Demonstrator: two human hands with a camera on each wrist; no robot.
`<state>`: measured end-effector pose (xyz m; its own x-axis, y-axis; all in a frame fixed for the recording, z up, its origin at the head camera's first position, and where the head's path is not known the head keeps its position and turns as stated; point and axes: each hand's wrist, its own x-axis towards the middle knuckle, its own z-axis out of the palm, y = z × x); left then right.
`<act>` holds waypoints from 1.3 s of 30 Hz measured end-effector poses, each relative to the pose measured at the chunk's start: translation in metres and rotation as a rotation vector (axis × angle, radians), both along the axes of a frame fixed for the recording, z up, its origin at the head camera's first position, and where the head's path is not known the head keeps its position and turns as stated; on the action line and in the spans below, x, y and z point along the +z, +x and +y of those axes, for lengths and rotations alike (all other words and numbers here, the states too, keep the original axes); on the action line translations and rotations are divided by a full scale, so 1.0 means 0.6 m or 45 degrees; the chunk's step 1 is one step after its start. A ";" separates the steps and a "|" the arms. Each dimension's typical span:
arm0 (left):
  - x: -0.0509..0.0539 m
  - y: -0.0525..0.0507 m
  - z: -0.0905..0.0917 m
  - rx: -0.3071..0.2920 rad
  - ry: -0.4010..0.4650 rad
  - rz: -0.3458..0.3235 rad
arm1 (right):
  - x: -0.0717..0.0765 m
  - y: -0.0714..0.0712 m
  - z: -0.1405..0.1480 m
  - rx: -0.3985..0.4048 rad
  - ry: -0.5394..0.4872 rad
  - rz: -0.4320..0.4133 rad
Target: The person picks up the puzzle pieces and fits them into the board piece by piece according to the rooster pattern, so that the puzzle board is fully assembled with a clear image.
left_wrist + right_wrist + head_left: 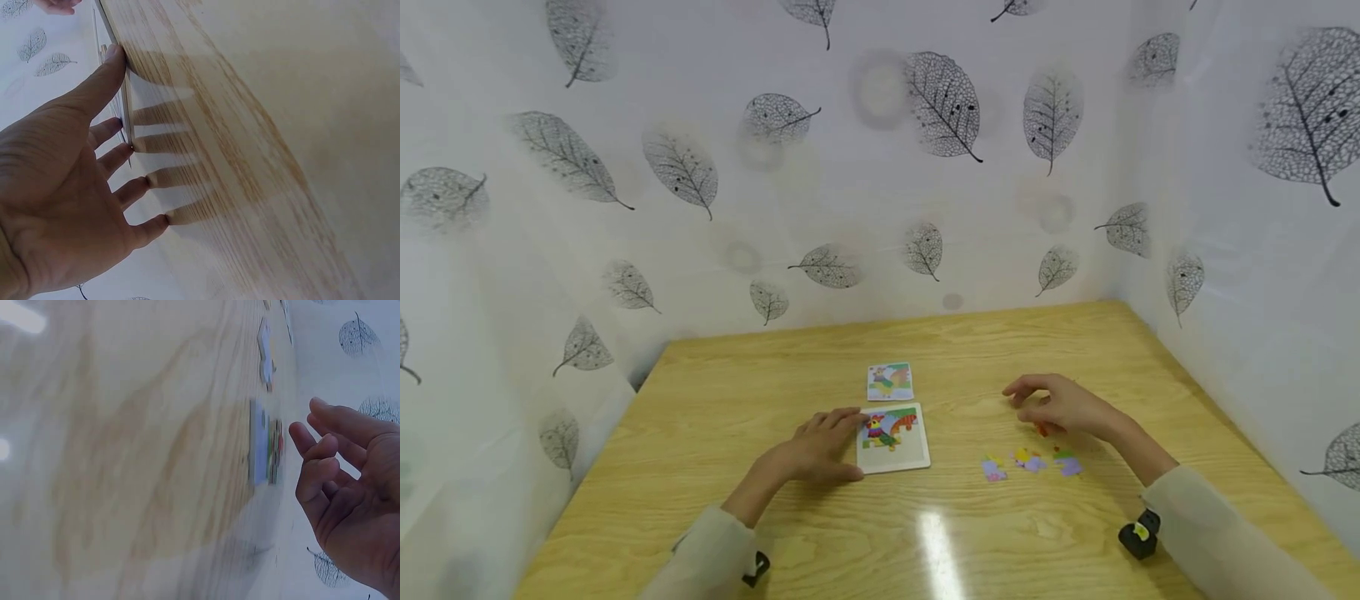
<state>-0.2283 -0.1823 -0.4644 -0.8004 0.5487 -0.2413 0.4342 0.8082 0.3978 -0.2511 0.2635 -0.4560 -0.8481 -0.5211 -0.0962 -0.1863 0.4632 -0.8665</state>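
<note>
Tray (895, 461), white, rectangular, part-filled with rooster jigsaw (881, 432), touches my left hand (815, 450), fingers spread. My right hand (1063, 407), empty, loosely bent, hovers near flat multicoloured pieces (1029, 460) on wood-grain tabletop (820, 533): probably light, stiff; pinch edges.

Our left arm (747, 502) reaches out of a pale beige sleeve (707, 552), our bare left hand (817, 450) palm down, fingers spread, thumb set apart. Our right arm (1150, 458) angles inward, our bare right hand (1066, 407) raised with fingers loosely bent.
</note>
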 end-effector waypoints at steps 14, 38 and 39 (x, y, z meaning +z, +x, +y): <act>-0.001 -0.001 0.000 0.002 -0.013 0.012 | -0.001 0.018 0.057 0.083 0.035 -0.021; 0.002 0.001 0.001 -0.003 0.009 0.013 | -0.008 0.026 0.054 0.060 0.065 0.042; 0.000 0.000 0.001 -0.004 0.015 0.012 | -0.008 0.026 0.054 0.056 0.074 0.041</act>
<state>-0.2281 -0.1820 -0.4642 -0.8010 0.5539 -0.2269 0.4404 0.8021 0.4033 -0.2356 0.2958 -0.4610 -0.8277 -0.5521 -0.1005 -0.2348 0.5034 -0.8316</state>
